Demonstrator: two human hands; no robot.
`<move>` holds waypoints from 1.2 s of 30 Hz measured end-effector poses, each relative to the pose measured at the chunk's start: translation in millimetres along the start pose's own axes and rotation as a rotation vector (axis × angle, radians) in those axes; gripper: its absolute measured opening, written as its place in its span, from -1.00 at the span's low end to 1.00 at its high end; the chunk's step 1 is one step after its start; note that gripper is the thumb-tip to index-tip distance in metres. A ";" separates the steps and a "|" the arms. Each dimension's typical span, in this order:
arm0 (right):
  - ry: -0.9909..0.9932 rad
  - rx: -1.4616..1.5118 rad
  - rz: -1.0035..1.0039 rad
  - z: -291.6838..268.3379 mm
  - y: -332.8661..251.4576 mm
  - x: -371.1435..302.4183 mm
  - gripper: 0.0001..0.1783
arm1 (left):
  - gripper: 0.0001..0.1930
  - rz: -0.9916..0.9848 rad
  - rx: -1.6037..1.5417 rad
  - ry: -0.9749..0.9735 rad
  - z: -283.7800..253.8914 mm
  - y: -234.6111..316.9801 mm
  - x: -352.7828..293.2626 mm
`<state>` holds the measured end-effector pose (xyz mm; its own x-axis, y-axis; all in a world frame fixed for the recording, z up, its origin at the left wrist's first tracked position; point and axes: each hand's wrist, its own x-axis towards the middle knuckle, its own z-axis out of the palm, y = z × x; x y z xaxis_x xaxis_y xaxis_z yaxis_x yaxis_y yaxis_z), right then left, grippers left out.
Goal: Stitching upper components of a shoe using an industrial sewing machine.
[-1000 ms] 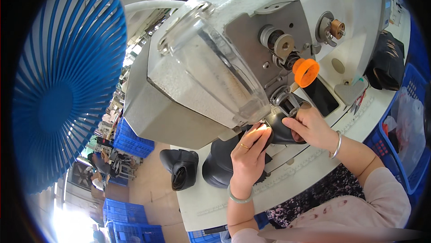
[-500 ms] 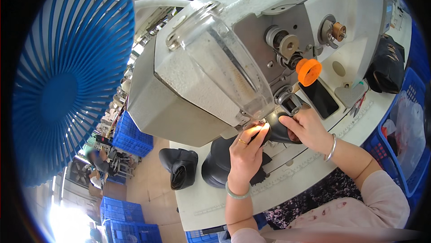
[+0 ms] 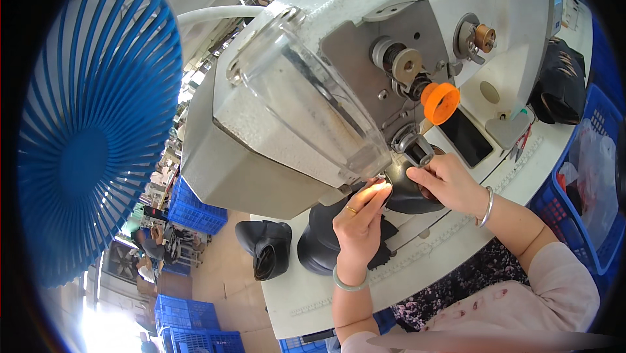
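Observation:
A large grey-white sewing machine (image 3: 339, 73) fills the middle, with a clear plastic guard (image 3: 313, 99) over its head. A black shoe upper piece (image 3: 407, 190) lies under the needle area. My left hand (image 3: 358, 226) pinches its left edge, fingertips lit by the machine lamp. My right hand (image 3: 447, 183) grips the piece's right side just below an orange knob (image 3: 440, 102). A ring and a green bangle are on my left hand, a silver bangle on my right wrist.
More black shoe uppers (image 3: 267, 249) lie at the white table's (image 3: 456, 255) left end. A black phone (image 3: 464, 136), small snips (image 3: 521, 139) and a black bag (image 3: 561, 89) sit to the right. Blue crates (image 3: 590, 209) stand right, a blue fan (image 3: 91, 131) left.
The view has shifted slightly and the machine looms closer. Both hands keep their hold on the black piece, nudging it a little under the needle area.

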<state>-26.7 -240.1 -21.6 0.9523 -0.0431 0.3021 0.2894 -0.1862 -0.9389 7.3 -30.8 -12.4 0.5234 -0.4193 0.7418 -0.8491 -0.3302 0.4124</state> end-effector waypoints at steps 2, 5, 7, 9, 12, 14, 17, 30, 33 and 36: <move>-0.010 -0.026 0.026 0.1 -1.2 -0.5 -0.44 | -0.72 0.043 0.053 0.018 1.7 2.6 0.7; -0.002 -0.077 0.024 1.5 -2.1 0.1 -0.49 | -0.70 0.070 0.074 0.009 1.6 4.2 2.0; 0.014 -0.089 -0.012 2.8 -2.4 0.7 -0.48 | -0.66 0.078 0.071 -0.011 -0.1 3.5 2.9; 0.019 -0.102 -0.019 3.9 -2.7 0.9 -0.47 | -0.67 0.075 0.084 -0.022 -1.5 1.9 3.8; 0.031 -0.111 -0.024 5.2 -3.4 1.9 -0.46 | -0.69 0.077 0.104 -0.004 -1.2 -1.2 4.7; 0.031 -0.095 0.031 6.0 -3.8 3.6 -0.46 | -0.70 0.084 0.109 0.017 0.2 -3.4 5.1; 0.059 -0.042 0.106 3.6 -3.6 5.8 -0.47 | -0.70 0.115 0.115 0.028 1.8 -5.9 4.8; 0.201 0.037 -0.034 19.5 6.7 -9.4 -0.52 | -0.74 -0.104 -0.084 0.008 -3.1 -5.8 1.1; 0.205 0.020 -0.040 20.8 6.5 -10.3 -0.53 | -0.73 0.041 0.000 -0.014 -4.7 -6.9 4.0; 0.209 0.001 -0.065 20.7 6.7 -9.6 -0.52 | -0.76 0.078 0.025 0.004 -4.0 -6.2 6.1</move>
<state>-31.8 -220.6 -34.2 0.8908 -0.2335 0.3898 0.3500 -0.1945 -0.9163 15.4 -27.9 -8.3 0.4552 -0.4416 0.7731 -0.8852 -0.3177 0.3398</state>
